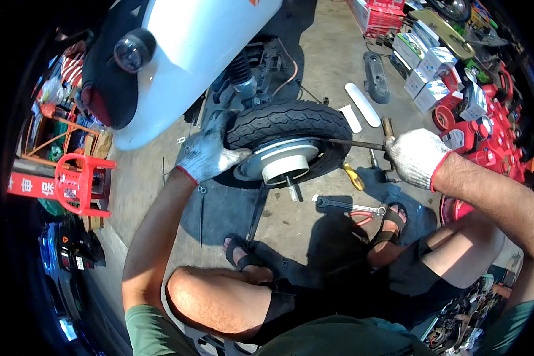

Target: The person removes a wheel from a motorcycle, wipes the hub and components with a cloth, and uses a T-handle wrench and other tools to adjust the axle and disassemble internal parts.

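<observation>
A black treaded tire (285,120) on a hub wheel (282,166) with a white centre and protruding axle is tilted at the middle. My left hand (213,151), in a white knitted glove, grips the tire's left side, its thumb near the rim. My right hand (416,155), gloved likewise, is closed on a metal bar (359,143) reaching to the tire's right edge at the rim; its tip is hidden there. A short rusty-looking handle (387,127) shows above that hand. A yellow-handled screwdriver (353,176), wrench (350,206) and red pliers (362,218) lie nearby.
A white scooter body (184,47) stands upper left, with a dark frame (258,77) behind the wheel. A red chair (86,184) is at left. Boxes (424,65) and red containers (486,148) crowd the right. White plastic pieces (362,105) lie beyond the tire. My sandalled feet are below.
</observation>
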Action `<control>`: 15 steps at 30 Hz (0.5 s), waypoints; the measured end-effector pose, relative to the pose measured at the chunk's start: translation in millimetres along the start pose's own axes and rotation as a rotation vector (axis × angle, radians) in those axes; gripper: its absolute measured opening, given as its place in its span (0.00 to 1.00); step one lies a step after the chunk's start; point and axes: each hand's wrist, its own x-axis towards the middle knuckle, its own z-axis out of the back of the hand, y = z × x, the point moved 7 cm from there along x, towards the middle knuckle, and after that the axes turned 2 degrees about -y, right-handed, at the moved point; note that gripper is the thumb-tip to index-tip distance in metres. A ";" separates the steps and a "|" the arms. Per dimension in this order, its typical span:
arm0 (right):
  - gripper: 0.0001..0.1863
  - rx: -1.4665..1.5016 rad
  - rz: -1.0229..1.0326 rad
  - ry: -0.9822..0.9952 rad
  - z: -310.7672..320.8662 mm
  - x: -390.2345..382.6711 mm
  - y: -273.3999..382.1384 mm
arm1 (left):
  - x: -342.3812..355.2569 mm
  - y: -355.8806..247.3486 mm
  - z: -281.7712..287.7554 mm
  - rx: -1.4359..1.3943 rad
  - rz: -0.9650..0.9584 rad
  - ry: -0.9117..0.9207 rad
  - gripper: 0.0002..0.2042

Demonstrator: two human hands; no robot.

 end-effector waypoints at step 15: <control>0.09 0.086 0.129 -0.102 1.1 -9.7 14.7 | 44.3 -127.6 1.0 0.398 -0.222 0.106 0.30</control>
